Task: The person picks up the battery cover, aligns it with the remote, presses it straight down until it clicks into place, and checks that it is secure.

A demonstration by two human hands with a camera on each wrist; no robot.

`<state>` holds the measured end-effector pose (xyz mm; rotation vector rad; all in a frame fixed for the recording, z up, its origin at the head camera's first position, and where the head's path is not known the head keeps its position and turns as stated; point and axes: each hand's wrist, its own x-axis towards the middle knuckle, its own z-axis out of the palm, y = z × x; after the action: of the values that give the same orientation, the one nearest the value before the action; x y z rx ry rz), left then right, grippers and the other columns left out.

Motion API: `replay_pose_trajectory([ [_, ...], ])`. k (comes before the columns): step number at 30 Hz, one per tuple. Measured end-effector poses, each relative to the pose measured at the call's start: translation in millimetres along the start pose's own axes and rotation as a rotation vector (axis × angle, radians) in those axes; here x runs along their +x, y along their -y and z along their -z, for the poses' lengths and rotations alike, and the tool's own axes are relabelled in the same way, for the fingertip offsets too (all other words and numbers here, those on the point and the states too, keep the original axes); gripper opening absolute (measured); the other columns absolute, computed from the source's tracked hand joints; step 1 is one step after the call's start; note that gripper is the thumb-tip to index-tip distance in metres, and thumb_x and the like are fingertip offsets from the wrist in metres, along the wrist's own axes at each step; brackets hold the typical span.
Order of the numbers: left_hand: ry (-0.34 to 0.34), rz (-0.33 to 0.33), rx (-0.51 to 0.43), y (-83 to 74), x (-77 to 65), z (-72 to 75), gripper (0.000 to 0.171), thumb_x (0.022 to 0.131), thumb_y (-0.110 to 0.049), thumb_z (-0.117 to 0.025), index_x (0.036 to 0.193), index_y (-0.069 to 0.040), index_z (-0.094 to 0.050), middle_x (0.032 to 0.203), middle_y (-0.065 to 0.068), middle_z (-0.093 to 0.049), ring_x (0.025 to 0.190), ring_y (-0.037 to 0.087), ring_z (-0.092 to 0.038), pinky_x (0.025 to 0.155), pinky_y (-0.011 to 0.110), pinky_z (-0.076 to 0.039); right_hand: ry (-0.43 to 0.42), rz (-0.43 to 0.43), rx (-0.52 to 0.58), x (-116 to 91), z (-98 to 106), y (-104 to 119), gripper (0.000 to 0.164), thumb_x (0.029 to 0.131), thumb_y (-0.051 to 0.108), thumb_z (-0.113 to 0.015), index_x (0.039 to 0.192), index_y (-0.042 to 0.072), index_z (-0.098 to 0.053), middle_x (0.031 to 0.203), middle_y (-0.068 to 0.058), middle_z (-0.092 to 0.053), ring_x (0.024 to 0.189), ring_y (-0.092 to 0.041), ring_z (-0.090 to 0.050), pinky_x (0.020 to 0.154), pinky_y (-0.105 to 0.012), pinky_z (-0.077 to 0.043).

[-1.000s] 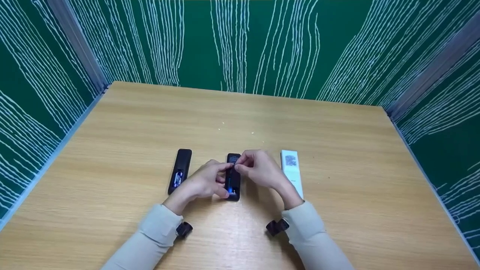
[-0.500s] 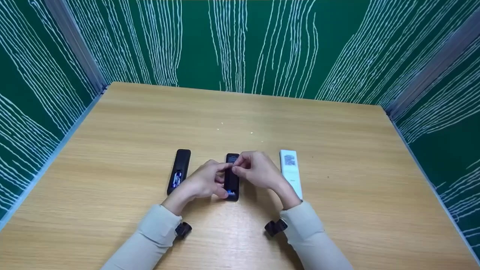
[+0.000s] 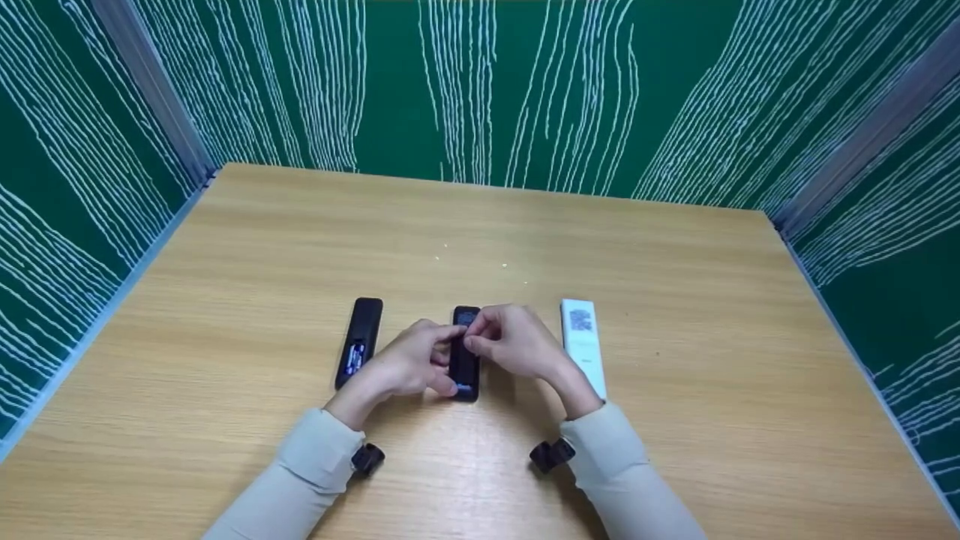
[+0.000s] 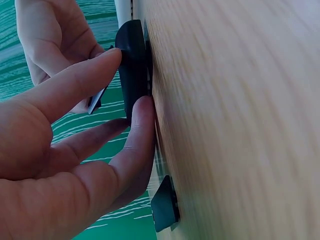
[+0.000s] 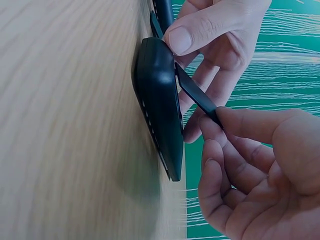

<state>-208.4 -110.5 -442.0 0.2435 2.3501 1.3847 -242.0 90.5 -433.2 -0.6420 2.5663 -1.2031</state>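
A black remote control (image 5: pixel 160 90) lies back-up on the table between both hands. My left hand (image 3: pixel 409 360) grips it from the left, its thumb at the near end. My right hand (image 3: pixel 517 341) pinches the far end of a thin black battery cover (image 5: pixel 197 95). In the right wrist view this cover slants upward, its lower end at the remote's near end and the pinched end raised clear of the back. The battery compartment beneath is mostly hidden in the head view.
Left of the hands lies another black remote control (image 3: pixel 365 319), its compartment uncovered and showing batteries (image 3: pixel 355 358). A white remote control (image 3: pixel 581 337) lies on the right, partly behind the right forearm. Small pale crumbs dot the wooden table (image 3: pixel 480 225). Green patterned walls surround it.
The battery cover has shifted slightly over the compartment, and the bluish glint visible at the remote's near end has faded from sight. Both hands stay almost where they were.
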Motion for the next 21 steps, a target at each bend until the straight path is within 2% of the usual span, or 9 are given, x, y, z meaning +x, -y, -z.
replay_pose_trajectory([
  [12,-0.004,0.002,0.005,-0.7,-1.5,0.8,0.098,0.069,0.02,-0.084,0.158,-0.003,-0.049,0.132,0.018,-0.051,0.117,0.03,-0.067,0.097,0.032,-0.06,0.003,0.026,0.002,0.1,-2.0,-1.5,0.006,0.097,0.012,-0.076,0.092,0.01,-0.076,0.079,0.003,-0.072,0.069,-0.008,-0.06,0.06,-0.023,-0.045],
  [21,0.002,0.016,0.018,-1.7,-0.5,0.1,0.099,0.07,0.02,-0.083,0.159,-0.005,-0.047,0.132,0.018,-0.049,0.118,0.029,-0.066,0.094,0.03,-0.06,0.01,0.015,0.005,0.3,-2.4,-3.1,0.006,0.097,0.012,-0.076,0.092,0.011,-0.077,0.08,0.004,-0.073,0.069,-0.008,-0.061,0.06,-0.023,-0.046],
])
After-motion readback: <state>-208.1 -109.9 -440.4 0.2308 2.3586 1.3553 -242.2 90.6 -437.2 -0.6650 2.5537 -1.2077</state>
